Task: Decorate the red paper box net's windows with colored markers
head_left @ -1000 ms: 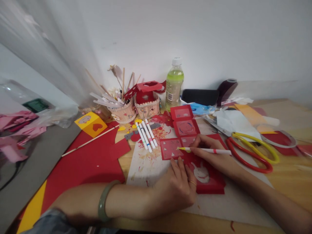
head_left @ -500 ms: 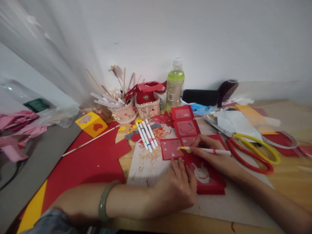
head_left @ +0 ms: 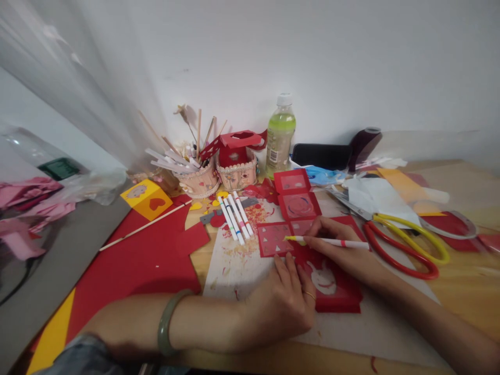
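A red folded-paper cutout (head_left: 338,298) with several square panels lies on white paper (head_left: 273,333). Its panels carry pale inset patches, one with small triangles, one with a ring, one with a white rabbit-like shape. My right hand (head_left: 332,239) pinches a white felt-tip marker (head_left: 347,242) with a yellow tip and a red band. That yellow tip is at the right part of the triangle panel (head_left: 269,241); whether it touches, I cannot tell. My left hand (head_left: 287,294) rests its slightly spread fingertips along the panel's lower edge; its thumb is hidden.
Several white markers (head_left: 235,217) lie left of the cutout. Large scissors (head_left: 402,245) with red and yellow handles are at right. Behind stand two decorated cups (head_left: 199,179), a green drink bottle (head_left: 281,135) and a black phone (head_left: 321,155). Red paper (head_left: 144,260) and a yellow box (head_left: 148,200) lie left.
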Demonstrator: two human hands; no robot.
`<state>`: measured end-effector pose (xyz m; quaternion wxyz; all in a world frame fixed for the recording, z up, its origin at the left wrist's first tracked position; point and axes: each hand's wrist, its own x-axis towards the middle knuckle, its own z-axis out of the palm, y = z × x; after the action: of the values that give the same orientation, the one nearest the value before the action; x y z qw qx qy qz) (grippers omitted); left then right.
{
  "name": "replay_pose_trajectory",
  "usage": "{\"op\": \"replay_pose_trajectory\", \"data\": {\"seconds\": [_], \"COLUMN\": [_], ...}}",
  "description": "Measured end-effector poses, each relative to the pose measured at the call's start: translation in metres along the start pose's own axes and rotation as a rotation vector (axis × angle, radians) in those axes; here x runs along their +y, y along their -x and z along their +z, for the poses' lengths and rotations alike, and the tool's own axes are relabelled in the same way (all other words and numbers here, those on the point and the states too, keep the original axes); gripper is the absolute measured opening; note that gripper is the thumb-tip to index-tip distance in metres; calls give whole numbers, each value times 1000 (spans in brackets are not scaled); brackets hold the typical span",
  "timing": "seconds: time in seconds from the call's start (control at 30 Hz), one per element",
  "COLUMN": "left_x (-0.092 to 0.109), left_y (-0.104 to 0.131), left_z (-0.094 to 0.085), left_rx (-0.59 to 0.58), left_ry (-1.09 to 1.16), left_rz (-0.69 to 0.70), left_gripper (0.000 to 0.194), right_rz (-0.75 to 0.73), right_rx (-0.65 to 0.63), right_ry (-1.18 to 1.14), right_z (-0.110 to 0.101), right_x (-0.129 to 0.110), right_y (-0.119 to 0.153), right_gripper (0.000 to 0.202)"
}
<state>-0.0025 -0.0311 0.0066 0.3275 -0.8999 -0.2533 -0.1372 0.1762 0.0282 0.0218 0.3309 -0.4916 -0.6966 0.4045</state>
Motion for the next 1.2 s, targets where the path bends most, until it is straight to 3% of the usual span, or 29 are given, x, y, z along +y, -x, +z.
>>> {"op": "replay_pose_trajectory", "data": {"seconds": [0.93,1.2], "left_x": [1,0], "left_y": [0,0], "left_z": [1,1], "left_rx": [2,7], "left_ry": [3,1], "left_rz": [10,10], "left_gripper": [24,26], "right_rz": [42,65], "right_rx": [29,238], "right_ry": [-3,-194], "right_z": [-2,-8], "right_x": [-3,4], "right_y": [0,0], "right_gripper": [20,24]}}
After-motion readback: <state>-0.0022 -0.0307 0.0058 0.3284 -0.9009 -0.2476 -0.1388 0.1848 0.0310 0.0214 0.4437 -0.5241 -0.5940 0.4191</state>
